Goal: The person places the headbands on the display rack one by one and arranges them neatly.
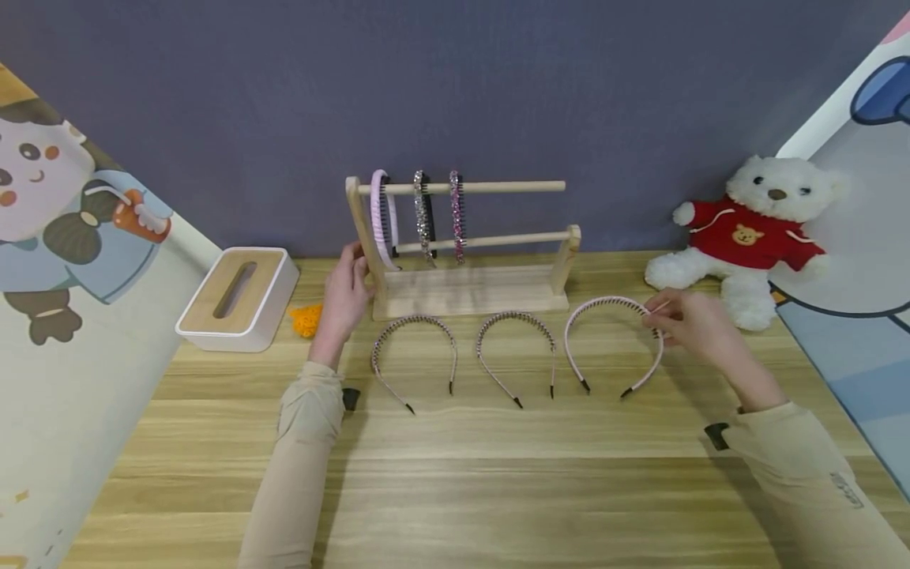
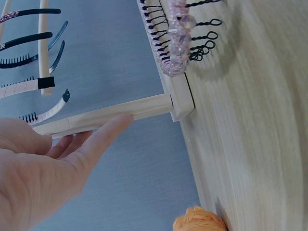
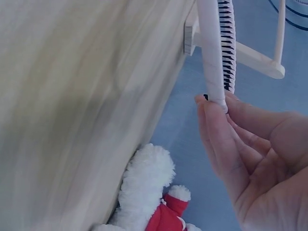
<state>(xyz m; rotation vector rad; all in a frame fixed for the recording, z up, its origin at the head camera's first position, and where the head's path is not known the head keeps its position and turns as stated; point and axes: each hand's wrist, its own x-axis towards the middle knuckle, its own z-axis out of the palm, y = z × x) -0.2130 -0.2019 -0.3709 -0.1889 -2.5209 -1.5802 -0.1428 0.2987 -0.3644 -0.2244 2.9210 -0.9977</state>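
My left hand (image 1: 347,288) grips the left post of a wooden headband rack (image 1: 469,300); in the left wrist view its thumb lies along the post (image 2: 149,107), other fingers behind. My right hand (image 1: 693,328) pinches one side of a pale pink headband (image 1: 611,302) with small black teeth between thumb and fingertips. The right wrist view shows this headband (image 3: 211,53) close up. On the rack hang a pale pink headband (image 1: 379,217), a silvery glittering headband (image 1: 421,213) and a pink glittering headband (image 1: 456,217). Two beaded headbands (image 1: 415,320) (image 1: 515,315) are in front of the rack.
A white tissue box with a wooden lid (image 1: 235,300) stands at the left, with an orange woolly thing (image 1: 306,320) beside it. At the right sits a white teddy bear in a red top (image 1: 742,229). A dark wall (image 1: 469,87) rises behind the wooden table (image 1: 455,490).
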